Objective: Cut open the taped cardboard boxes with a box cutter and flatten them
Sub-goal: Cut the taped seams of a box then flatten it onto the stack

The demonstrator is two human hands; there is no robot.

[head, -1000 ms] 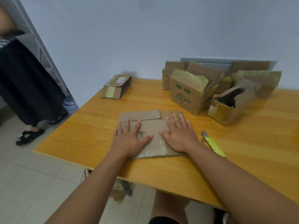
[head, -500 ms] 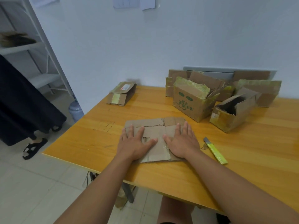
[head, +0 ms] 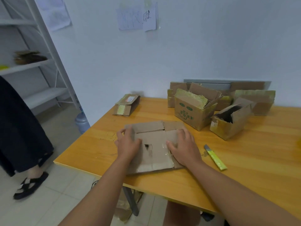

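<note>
Flattened box [head: 154, 144], frame centre, on counter [head: 244, 160]: pressed under left hand [head: 127, 145] and right hand [head: 184, 148], fingers spread; cutter [head: 215, 158] laid right.

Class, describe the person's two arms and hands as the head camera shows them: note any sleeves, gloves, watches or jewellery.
Both forearms are bare up to the frame's edge, with no sleeve in view. The left hand and the right hand wear no gloves. No watch, bracelet or ring shows on either wrist or on the fingers that can be seen.
</note>
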